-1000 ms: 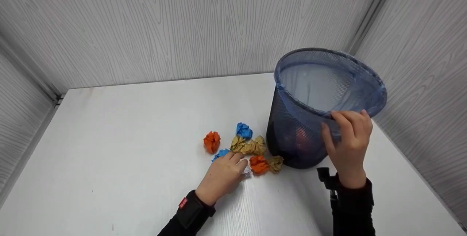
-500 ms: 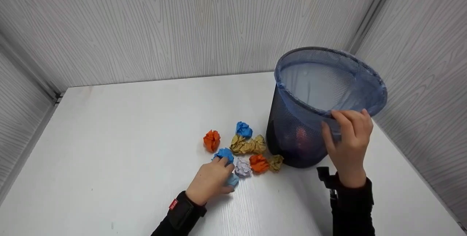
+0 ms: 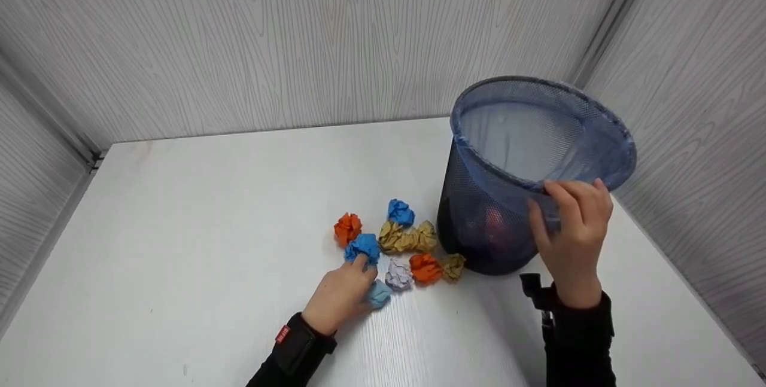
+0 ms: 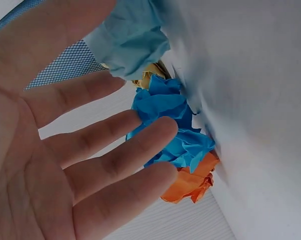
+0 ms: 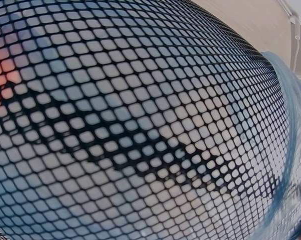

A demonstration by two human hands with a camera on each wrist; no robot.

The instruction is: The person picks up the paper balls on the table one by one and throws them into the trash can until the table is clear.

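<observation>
Head view: left hand (image 3: 338, 296), fingers extended, not gripping, is nearer; blue paper ball (image 3: 362, 246) on table (image 3: 209, 243) lies just beyond its fingertips, no clear long axis; right hand (image 3: 575, 228) grips bin (image 3: 479, 201) by rim.

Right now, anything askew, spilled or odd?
Only the crumpled paper balls look out of place: loose on the table beside the mesh bin, outside it, while something reddish shows through its side. No damage visible.
</observation>
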